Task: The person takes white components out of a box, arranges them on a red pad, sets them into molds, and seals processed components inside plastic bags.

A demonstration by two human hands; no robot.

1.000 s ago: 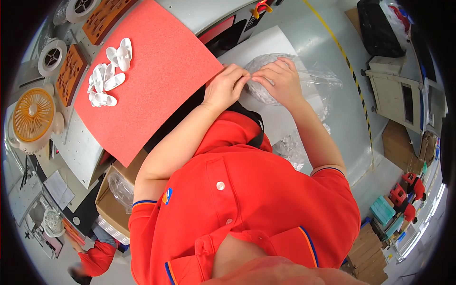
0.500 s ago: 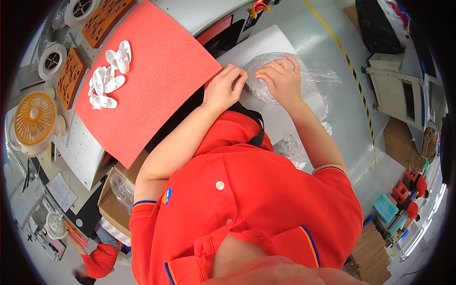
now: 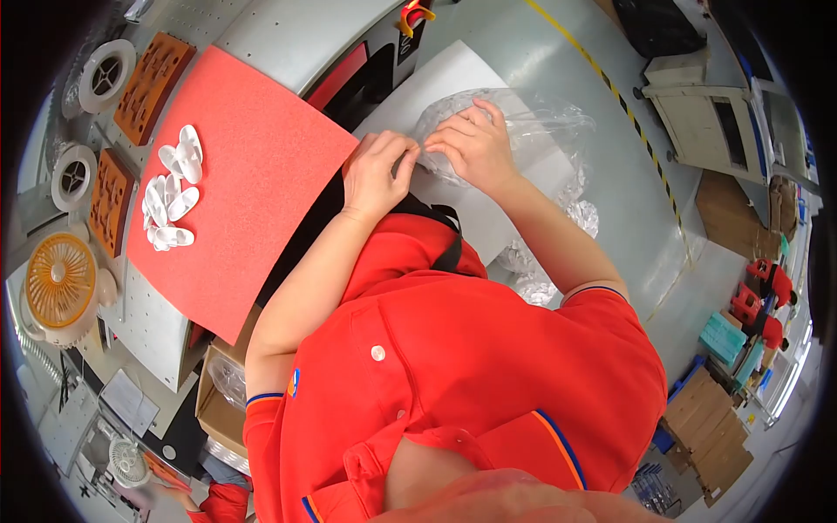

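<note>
My left hand (image 3: 377, 176) is by the right corner of the red mat (image 3: 253, 157), with thumb and forefinger pinched together. Very close to it, my right hand (image 3: 478, 150) is in front of a clear plastic bag (image 3: 445, 106), its thumb and fingers bent together at the tips. Whatever either hand pinches is too small or too see-through to make out. Several small white oval plastic parts (image 3: 183, 202) lie in a loose pile on the mat's left side.
Orange hole-patterned blocks (image 3: 153, 87), white round rings (image 3: 106, 77) and an orange-fronted fan (image 3: 61, 272) line the left. White sheet material (image 3: 462, 65) lies under the bag. A cardboard box (image 3: 218, 397) stands by my left elbow. At lower left, another person's red sleeve (image 3: 225, 504) shows.
My view has shifted, so the mat and bench appear lower and further left. My two hands have come slightly closer together at the fingertips. The white parts stay on the mat.
</note>
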